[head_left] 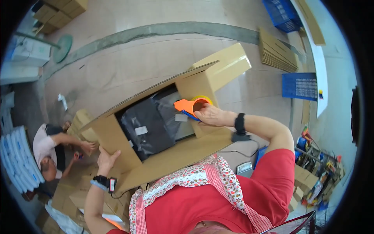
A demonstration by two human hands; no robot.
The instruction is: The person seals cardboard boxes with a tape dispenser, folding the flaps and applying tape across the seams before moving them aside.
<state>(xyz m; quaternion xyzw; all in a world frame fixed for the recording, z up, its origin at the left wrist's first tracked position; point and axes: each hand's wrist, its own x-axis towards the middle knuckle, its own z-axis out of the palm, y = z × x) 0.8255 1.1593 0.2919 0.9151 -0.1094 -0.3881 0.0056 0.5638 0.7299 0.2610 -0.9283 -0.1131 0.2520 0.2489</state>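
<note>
An open cardboard box (180,156) stands tilted across the picture in front of me, its flaps spread outward. Inside lie dark, plastic-wrapped packages (146,123) with small white labels. My right hand (212,116) grips an orange tape dispenser (186,105) with a yellow rim and a blue part, held over the right end of the opening. At the box's left end, my left hand (106,160) has hold of the left flap (113,136), thumb on its inner face; some of its fingers are hidden. Both wrists wear dark bands.
A closed carton (224,66) sits just beyond the box. To the left another person (52,146) works with a smaller carton (82,124). Flat cardboard (276,52) and a blue crate (299,86) stand at the right, near cluttered tools (317,163).
</note>
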